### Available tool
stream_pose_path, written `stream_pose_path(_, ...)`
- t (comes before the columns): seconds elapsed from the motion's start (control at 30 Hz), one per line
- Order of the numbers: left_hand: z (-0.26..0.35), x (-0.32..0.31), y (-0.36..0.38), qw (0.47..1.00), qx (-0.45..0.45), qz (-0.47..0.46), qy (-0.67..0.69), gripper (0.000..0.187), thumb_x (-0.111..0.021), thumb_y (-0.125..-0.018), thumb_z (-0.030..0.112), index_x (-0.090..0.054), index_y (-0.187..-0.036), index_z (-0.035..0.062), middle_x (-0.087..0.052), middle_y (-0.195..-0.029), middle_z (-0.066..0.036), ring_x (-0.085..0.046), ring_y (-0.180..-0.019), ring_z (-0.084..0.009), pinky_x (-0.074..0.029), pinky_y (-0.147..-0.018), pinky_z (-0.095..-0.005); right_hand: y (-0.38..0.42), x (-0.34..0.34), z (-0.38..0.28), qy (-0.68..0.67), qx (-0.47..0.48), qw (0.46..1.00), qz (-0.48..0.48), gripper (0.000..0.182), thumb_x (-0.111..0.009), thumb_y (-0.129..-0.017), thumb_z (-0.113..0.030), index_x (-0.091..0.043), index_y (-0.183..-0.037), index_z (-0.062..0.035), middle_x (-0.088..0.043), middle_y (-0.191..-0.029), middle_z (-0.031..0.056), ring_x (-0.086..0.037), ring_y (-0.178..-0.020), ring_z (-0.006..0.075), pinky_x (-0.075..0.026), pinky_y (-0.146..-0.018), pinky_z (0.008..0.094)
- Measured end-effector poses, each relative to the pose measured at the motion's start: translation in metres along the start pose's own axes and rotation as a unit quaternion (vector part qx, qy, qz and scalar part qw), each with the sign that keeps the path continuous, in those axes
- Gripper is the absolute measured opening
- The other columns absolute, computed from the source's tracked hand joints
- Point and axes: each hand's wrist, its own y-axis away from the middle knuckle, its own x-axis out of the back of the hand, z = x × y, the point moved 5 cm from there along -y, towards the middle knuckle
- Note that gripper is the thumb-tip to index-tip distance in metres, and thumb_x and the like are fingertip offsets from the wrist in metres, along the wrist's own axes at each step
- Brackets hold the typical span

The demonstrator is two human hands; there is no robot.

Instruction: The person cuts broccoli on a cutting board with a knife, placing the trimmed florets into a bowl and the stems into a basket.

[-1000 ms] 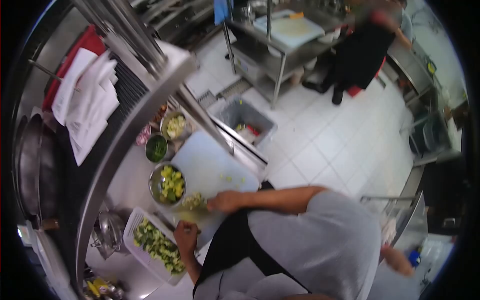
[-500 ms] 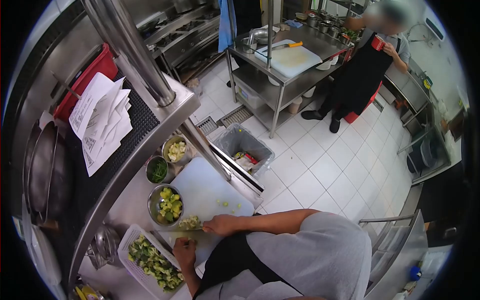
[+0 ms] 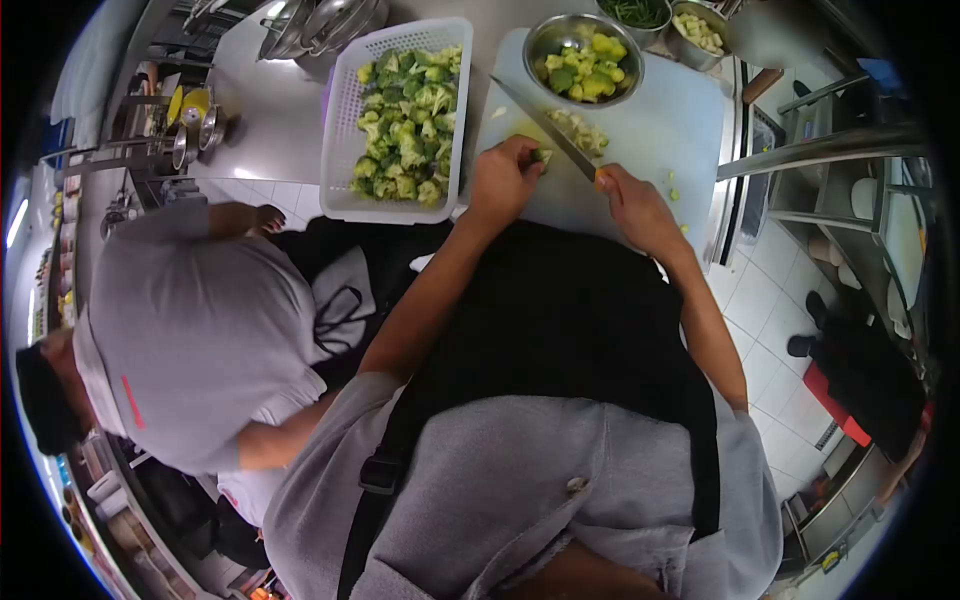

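Note:
My right hand point(image 3: 645, 210) is closed round the orange handle of a kitchen knife point(image 3: 545, 122), whose blade slants away to the upper left over the white cutting board point(image 3: 660, 115). Just left of the blade, my left hand point(image 3: 503, 180) pinches a small broccoli piece point(image 3: 542, 157) at the board's near edge. Chopped pale stem pieces point(image 3: 580, 132) lie by the blade. Beyond them a metal bowl point(image 3: 640, 80) holds broccoli florets point(image 3: 588, 68). To the left of my hands stands a white perforated basket point(image 3: 465, 100) filled with broccoli florets point(image 3: 405, 130).
Two small metal containers, one with chopped greens point(image 3: 637, 12) and one with pale pieces point(image 3: 697, 33), stand behind the board. A co-worker in a grey shirt point(image 3: 200, 330) is close on my left. Another person in black point(image 3: 868, 375) is at the right. Metal strainers point(image 3: 340, 20) lie behind the basket.
My head view has swung round, so the board and basket now appear at the top and a co-worker shows at left. The knife stays in my right hand.

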Motion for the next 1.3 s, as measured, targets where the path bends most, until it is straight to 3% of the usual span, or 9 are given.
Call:
stream_pose_path(0.43,-0.017,0.000,-0.018,0.999,0.029,-0.028,0.010,0.025,-0.083,-0.088,0.010,-0.075,-0.108,-0.0044,-0.080,-0.095,-0.018,-0.079,-0.084,-0.0249,-0.063,-0.079,-0.0371,-0.010,-0.014,-0.026,-0.036,-0.105,0.993,-0.039,0.038,-0.045,-0.115,-0.034,-0.062,-0.111,-0.0003,-0.070,-0.091,0.0300,-0.067,-0.090,0.0529,-0.049,-0.080,0.0589)
stream_pose_path(0.63,-0.019,-0.001,-0.020,0.999,0.044,-0.030,-0.012,0.028,-0.085,-0.085,0.014,-0.076,-0.106,-0.0027,-0.079,-0.093,-0.019,-0.079,-0.083,-0.0260,-0.063,-0.077,-0.0372,-0.013,-0.027,-0.027,-0.021,-0.074,0.997,-0.022,0.036,-0.044,-0.115,-0.034,-0.059,-0.115,-0.0015,-0.069,-0.089,0.0310,-0.065,-0.087,0.0555,-0.049,-0.077,0.0608)
stream_pose_path(0.73,-0.015,-0.006,-0.014,0.998,-0.038,0.043,-0.029,0.032,-0.088,-0.077,0.018,-0.072,-0.098,-0.0017,-0.074,-0.087,-0.019,-0.076,-0.075,-0.0291,-0.061,-0.071,-0.0405,-0.016,-0.052,-0.004,0.008,0.024,0.997,0.070,0.035,-0.044,-0.116,-0.034,-0.059,-0.120,-0.0026,-0.068,-0.081,0.0278,-0.067,-0.073,0.0492,-0.051,-0.068,0.0568)
stream_pose_path(0.83,-0.006,-0.005,-0.010,0.998,-0.039,0.056,0.008,0.027,-0.087,-0.076,0.011,-0.069,-0.094,-0.0003,-0.070,-0.080,-0.015,-0.070,-0.067,-0.0250,-0.057,-0.064,-0.0390,-0.014,-0.043,-0.013,-0.092,-0.111,0.989,-0.015,0.036,-0.044,-0.116,-0.035,-0.060,-0.123,-0.0027,-0.065,-0.073,0.0176,-0.065,-0.055,0.0325,-0.051,-0.055,0.0465)
stream_pose_path(0.93,0.017,0.036,-0.016,0.995,0.006,0.079,0.055,0.023,-0.085,-0.077,0.008,-0.069,-0.092,0.0007,-0.070,-0.076,-0.009,-0.067,-0.065,-0.0163,-0.056,-0.062,-0.0332,-0.014,-0.037,-0.010,-0.153,-0.143,0.977,-0.038,0.039,-0.044,-0.117,-0.036,-0.061,-0.126,-0.0022,-0.058,-0.070,0.0083,-0.056,-0.047,0.0171,-0.046,-0.047,0.0356)
stream_pose_path(1.0,0.019,0.084,-0.031,0.985,0.006,0.164,0.056,0.022,-0.086,-0.078,0.006,-0.069,-0.092,0.0020,-0.071,-0.075,-0.005,-0.065,-0.065,-0.0100,-0.055,-0.061,-0.0290,-0.010,-0.027,-0.013,-0.162,-0.143,0.976,-0.040,0.039,-0.044,-0.117,-0.036,-0.061,-0.126,-0.0021,-0.058,-0.070,0.0067,-0.054,-0.047,0.0160,-0.045,-0.046,0.0342)
stream_pose_path(1.1,-0.023,0.146,-0.072,0.971,0.000,0.236,-0.029,0.024,-0.087,-0.079,0.007,-0.072,-0.096,0.0021,-0.076,-0.079,-0.009,-0.070,-0.068,-0.0136,-0.057,-0.064,-0.0310,-0.001,-0.020,-0.008,-0.153,-0.143,0.977,-0.030,0.040,-0.044,-0.117,-0.036,-0.062,-0.127,-0.0023,-0.057,-0.070,0.0061,-0.053,-0.047,0.0154,-0.044,-0.046,0.0336)
stream_pose_path(1.2,-0.101,0.193,-0.115,0.961,0.031,0.239,-0.132,0.021,-0.083,-0.077,0.007,-0.078,-0.097,0.0007,-0.076,-0.083,-0.018,-0.074,-0.071,-0.0307,-0.059,-0.070,-0.0410,0.007,-0.012,0.002,-0.121,-0.146,0.982,-0.017,0.040,-0.044,-0.116,-0.036,-0.063,-0.128,-0.0026,-0.058,-0.070,0.0067,-0.053,-0.048,0.0159,-0.045,-0.049,0.0353)
stream_pose_path(1.3,-0.165,0.209,-0.137,0.936,0.093,0.137,-0.311,0.030,-0.077,-0.083,0.012,-0.080,-0.112,0.0040,-0.079,-0.099,-0.020,-0.076,-0.093,-0.0375,-0.059,-0.089,-0.0446,0.010,-0.011,0.003,-0.086,-0.150,0.985,-0.006,0.040,-0.044,-0.116,-0.036,-0.063,-0.129,-0.0027,-0.059,-0.069,0.0084,-0.055,-0.052,0.0190,-0.046,-0.055,0.0393)
